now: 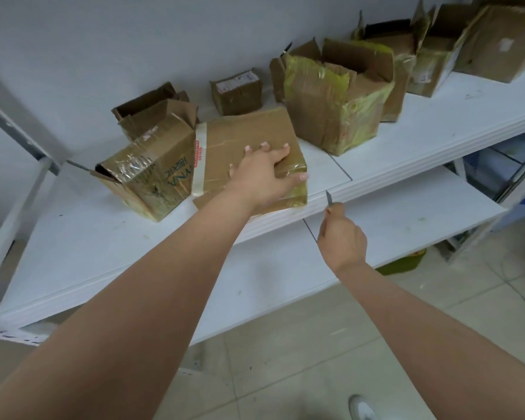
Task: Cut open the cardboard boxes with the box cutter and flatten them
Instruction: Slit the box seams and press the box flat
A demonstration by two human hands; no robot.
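Note:
A flat taped cardboard box (240, 137) lies tilted on the white shelf (82, 244), near its front edge. My left hand (261, 174) grips the box's near right corner, fingers over the top and thumb down its side. My right hand (341, 237) is in front of the shelf edge, curled round the box cutter (329, 199), whose blade points up and sits just right of the box without touching it. An opened box with teal print (152, 174) leans against the flat box's left side.
Several more cardboard boxes stand along the back of the shelf: a small sealed one (237, 92), a big one with yellow-green tape (337, 98), others at the far right (431, 56). A lower shelf board (406, 219) juts out below. Tiled floor (285, 374) lies underneath.

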